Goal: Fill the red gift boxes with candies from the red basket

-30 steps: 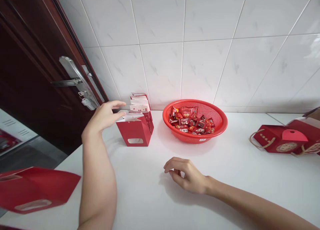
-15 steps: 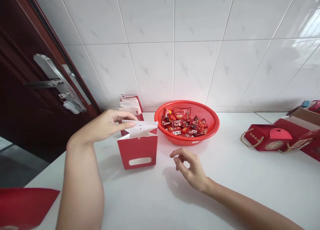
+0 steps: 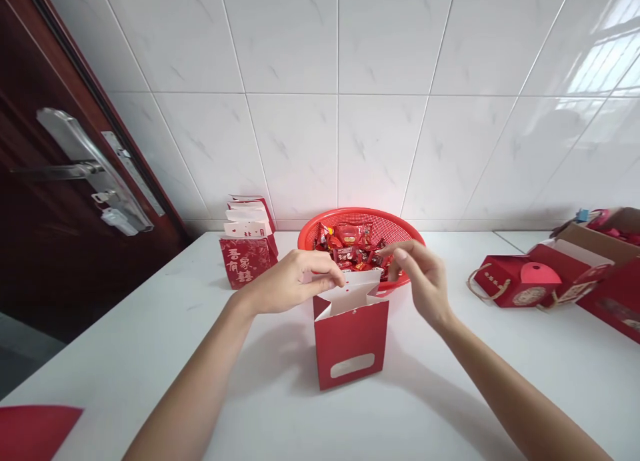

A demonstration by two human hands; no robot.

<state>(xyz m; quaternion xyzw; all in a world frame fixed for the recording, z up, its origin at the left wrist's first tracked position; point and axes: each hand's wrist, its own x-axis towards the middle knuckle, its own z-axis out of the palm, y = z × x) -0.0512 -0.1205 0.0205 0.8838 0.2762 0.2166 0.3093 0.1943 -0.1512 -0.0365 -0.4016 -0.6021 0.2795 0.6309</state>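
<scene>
A red paper gift box [image 3: 351, 341] with a small oval window stands upright on the white table in front of me, its white-lined top open. My left hand [image 3: 295, 281] pinches the raised back flap at its left corner. My right hand [image 3: 423, 274] hovers just right of the box's top, fingers curved and apart, with nothing visible in them. Behind the box is a red plastic basket [image 3: 415, 237] of wrapped candies [image 3: 353, 234], partly hidden by the box and my hands.
Several folded red boxes [image 3: 247, 261] stand in a row by the wall at the back left. At the right are a red box with a rope handle [image 3: 520, 284] and a larger carton [image 3: 595, 241]. A red piece [image 3: 37, 431] lies at the lower left corner.
My left hand has brought the box right and nearer to me, in front of the basket. My right hand has risen towards the box's top. The view has shifted slightly.
</scene>
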